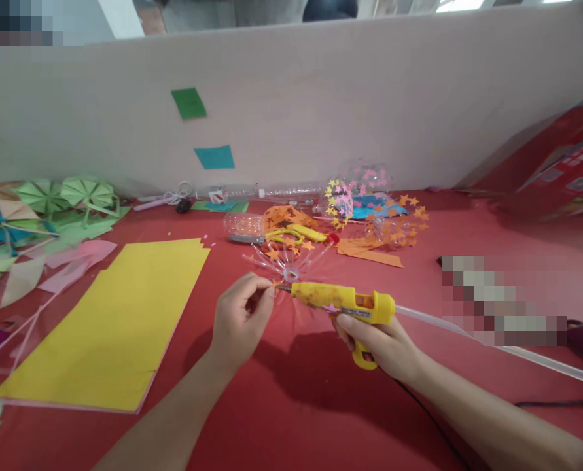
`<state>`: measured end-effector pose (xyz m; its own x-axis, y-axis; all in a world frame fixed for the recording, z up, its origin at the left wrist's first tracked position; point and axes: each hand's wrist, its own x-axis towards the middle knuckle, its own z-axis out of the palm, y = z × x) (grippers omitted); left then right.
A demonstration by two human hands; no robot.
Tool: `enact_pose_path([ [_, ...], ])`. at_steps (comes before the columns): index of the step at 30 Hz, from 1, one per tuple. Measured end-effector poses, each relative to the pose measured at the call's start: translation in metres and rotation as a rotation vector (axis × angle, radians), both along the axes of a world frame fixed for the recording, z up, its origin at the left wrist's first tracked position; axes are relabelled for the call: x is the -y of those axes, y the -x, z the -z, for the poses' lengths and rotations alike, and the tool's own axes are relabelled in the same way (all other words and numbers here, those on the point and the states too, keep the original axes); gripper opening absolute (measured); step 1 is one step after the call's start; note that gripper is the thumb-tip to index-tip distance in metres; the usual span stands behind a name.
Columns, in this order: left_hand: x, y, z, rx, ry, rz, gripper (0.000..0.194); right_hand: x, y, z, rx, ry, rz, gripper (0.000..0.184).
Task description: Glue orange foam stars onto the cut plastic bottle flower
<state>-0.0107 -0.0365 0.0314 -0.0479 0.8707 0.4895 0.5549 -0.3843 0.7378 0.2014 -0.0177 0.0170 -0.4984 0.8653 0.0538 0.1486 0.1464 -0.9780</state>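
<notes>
My right hand (377, 340) is wrapped round the handle of a yellow hot glue gun (325, 296), its nozzle pointing left. A long clear glue stick (438, 319) sticks out of the gun's back, and a small pink star (332, 308) is on its side. My left hand (242, 317) pinches a small orange paper star (275, 285) right at the nozzle tip. Just behind the tip lies a clear plastic bottle piece (291, 274) cut into splayed strips, several of them bearing orange stars. Some of its strips are hidden by my hands and the gun.
Yellow paper sheets (119, 320) lie left, near folded green paper fans (88, 193). Behind are scissors (247, 239), a yellow cutter knife (308, 232), a clear bottle (291, 191) and star-covered bottle pieces (399, 222). A black cord (428, 412) runs below my right arm.
</notes>
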Motion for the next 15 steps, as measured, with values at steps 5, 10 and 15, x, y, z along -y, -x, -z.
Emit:
enact_pose_path([
  [5,0.0004,-0.0002,-0.0007,0.000,0.001,-0.006,0.017,0.0007,0.0002,-0.0007,-0.015,-0.009,-0.004,0.040],
  [10,0.0003,0.0000,-0.0005,0.003,-0.007,-0.001,0.016,0.0001,-0.0003,-0.0002,-0.003,0.020,0.003,0.040],
  [15,0.0010,0.0003,0.0003,0.000,-0.013,0.003,0.016,-0.0011,-0.0007,0.0006,0.001,0.032,-0.005,0.041],
])
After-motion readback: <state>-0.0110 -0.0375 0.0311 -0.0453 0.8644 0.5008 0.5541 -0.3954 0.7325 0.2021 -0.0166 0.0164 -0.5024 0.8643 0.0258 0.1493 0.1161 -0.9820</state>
